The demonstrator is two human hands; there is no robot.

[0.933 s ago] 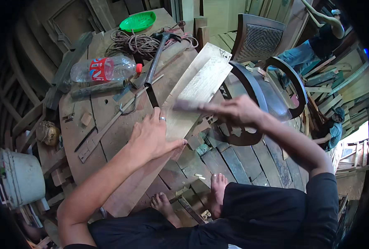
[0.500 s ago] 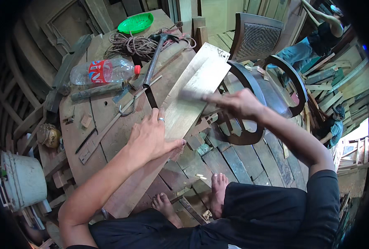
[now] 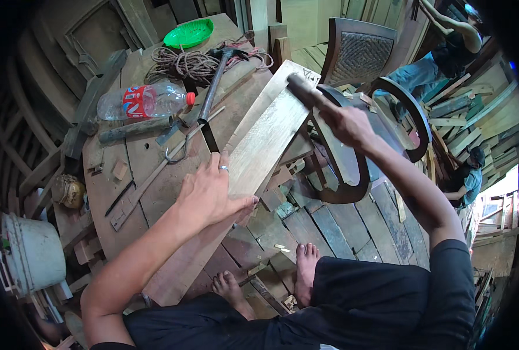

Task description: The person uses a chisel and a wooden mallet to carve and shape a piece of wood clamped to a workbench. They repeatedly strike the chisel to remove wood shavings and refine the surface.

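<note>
Clock is centred on the left grip (image 3: 205, 189), 12 = top of view.

Table (image 3: 105, 189): worn planks, spreads roughly 8 to 12.

Armchair (image 3: 364, 58): dark frame, woven back, out between 1 and 2, beyond the board.

Reddish plank (image 3: 180, 271): near end between 6 and 7; looks to run up under the board, overlap mostly hidden.

Pale wooden board (image 3: 265, 143): runs from under the left grip out toward 1–2, dark marks at far end. Should be stiff, moderate weight, not fragile. Face looks fairly smooth, may slide if dusty; edges could splinter. Best hold: flat palm on near end, thumb over the long edge; to lift, take both long edges near mid-length.

Hammer (image 3: 214, 90): at 12, lying loose.

Plastic bottle (image 3: 169, 100): at 11, on its side, red cap toward the hammer.

Dark hand tool (image 3: 312, 94): over the board's far end, exact kind unclear, contact can't be confirmed. Probably rigid, light enough for one hand; take it by the handle.

Left grip: spread, pressing on the board's near end, not wrapped round it.

Right grip (image 3: 348, 123): at 2, fingers closed round the tool's handle.
</note>
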